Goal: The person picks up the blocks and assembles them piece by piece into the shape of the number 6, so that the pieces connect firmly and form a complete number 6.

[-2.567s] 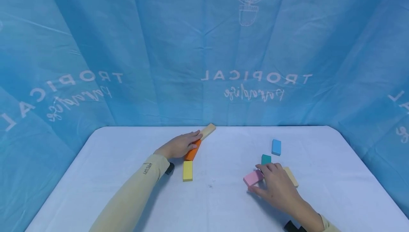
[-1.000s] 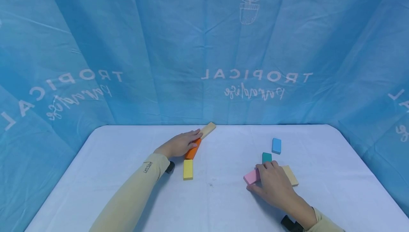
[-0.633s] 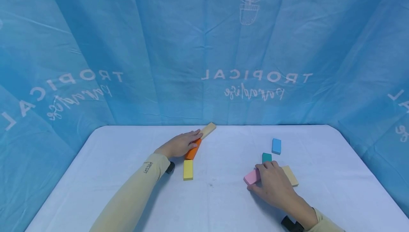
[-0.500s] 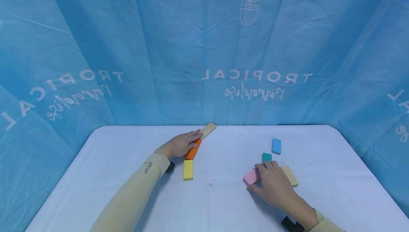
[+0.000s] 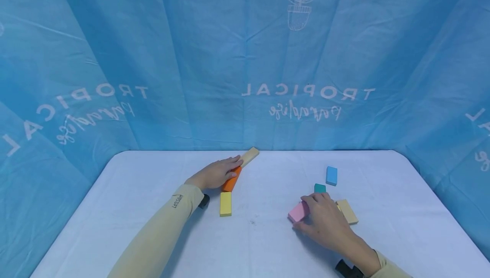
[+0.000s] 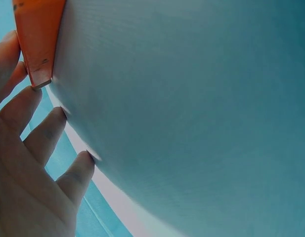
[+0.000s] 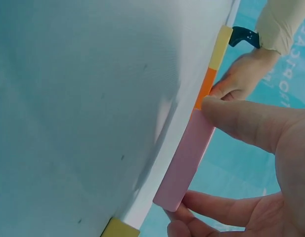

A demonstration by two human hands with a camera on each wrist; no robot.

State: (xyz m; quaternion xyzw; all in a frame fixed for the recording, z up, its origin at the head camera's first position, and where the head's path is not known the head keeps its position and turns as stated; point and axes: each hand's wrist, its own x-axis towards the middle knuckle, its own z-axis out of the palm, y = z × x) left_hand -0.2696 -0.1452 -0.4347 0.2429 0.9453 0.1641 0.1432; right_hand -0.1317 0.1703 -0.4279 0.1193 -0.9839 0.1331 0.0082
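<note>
In the head view my left hand (image 5: 215, 174) rests over the orange block (image 5: 232, 180), its fingertips near a pale wooden block (image 5: 250, 156). The left wrist view shows the orange block (image 6: 39, 39) at the thumb and fingers, the other fingers spread on the cloth. My right hand (image 5: 325, 220) pinches the pink block (image 5: 298, 212) between thumb and fingers; the right wrist view shows the pink block (image 7: 184, 163) gripped at both ends. A yellow block (image 5: 225, 204) lies against the orange one's near end.
A teal block (image 5: 319, 188) stands just beyond my right hand, with a blue block (image 5: 331, 176) farther back. Right of the hand lies a wooden block (image 5: 347, 211), with a partly hidden yellow piece beside it. A blue printed curtain (image 5: 214, 57) hangs behind the white table (image 5: 264, 248).
My right hand and the pink block have shifted slightly left, showing a bit of yellow beside the wooden block on the right. The left hand has stayed in place.
</note>
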